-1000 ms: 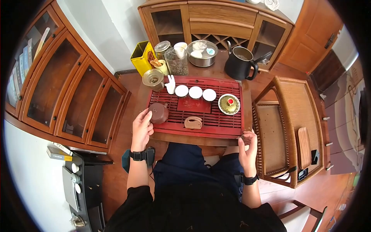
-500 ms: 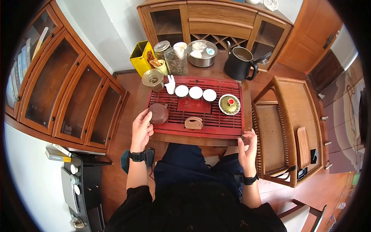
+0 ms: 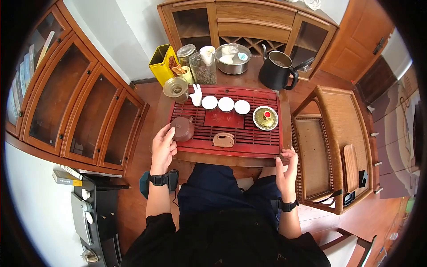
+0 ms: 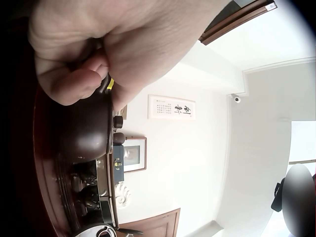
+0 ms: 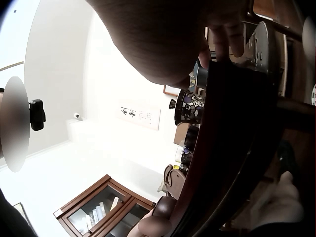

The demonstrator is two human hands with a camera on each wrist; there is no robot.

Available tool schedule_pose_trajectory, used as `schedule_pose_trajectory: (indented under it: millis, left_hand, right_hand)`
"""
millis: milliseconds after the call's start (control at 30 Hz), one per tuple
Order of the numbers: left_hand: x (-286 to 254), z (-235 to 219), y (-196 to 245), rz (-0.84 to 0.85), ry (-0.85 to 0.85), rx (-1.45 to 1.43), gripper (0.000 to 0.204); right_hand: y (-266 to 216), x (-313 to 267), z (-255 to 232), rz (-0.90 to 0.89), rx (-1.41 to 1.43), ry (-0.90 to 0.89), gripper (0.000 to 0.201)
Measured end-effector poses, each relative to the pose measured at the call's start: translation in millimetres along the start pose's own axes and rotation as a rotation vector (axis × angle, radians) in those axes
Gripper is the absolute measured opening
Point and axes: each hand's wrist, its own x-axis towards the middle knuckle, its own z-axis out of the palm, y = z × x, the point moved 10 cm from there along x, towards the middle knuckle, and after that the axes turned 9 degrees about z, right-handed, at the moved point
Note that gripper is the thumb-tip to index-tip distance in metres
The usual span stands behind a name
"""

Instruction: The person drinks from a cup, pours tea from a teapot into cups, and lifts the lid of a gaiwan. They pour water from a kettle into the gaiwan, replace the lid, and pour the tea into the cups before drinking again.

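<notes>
My left hand [image 3: 163, 147] grips the handle of a brown clay teapot [image 3: 183, 129] at the left front of a red slatted tea tray [image 3: 260, 150]. In the left wrist view, curled fingers [image 4: 79, 81] meet at the handle beside the dark teapot body [image 4: 86, 131]. At the tray's front right corner, my right hand [image 3: 287, 171] rests by the table edge with loosely bent fingers and holds nothing. A brown ornament with an arched loop [image 3: 223, 140] sits at the tray's front middle. Behind it stand three white-topped cups [image 3: 226, 104], and a patterned lidded bowl [image 3: 265, 119] is on the right.
Along the back stand a glass strainer cup [image 3: 175, 90], a white hand-shaped figure [image 3: 196, 95], a yellow tin [image 3: 161, 66], a jar of tea leaves [image 3: 203, 73], a lidded steel pot [image 3: 233, 64] and a black kettle [image 3: 275, 73]. A wicker-topped cart [image 3: 342, 115] stands right of the table.
The head view has tipped very slightly. Both hands and the teapot stay where they were.
</notes>
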Motion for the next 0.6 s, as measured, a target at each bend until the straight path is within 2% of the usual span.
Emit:
schedule_pose_trajectory:
  millis: [600]
  left_hand:
    - [-3.0,2.3,2.9,0.014,-0.005,0.02,0.044]
  right_hand:
    - [-2.1,2.4,-1.6,-0.003,0.021,0.038,0.021]
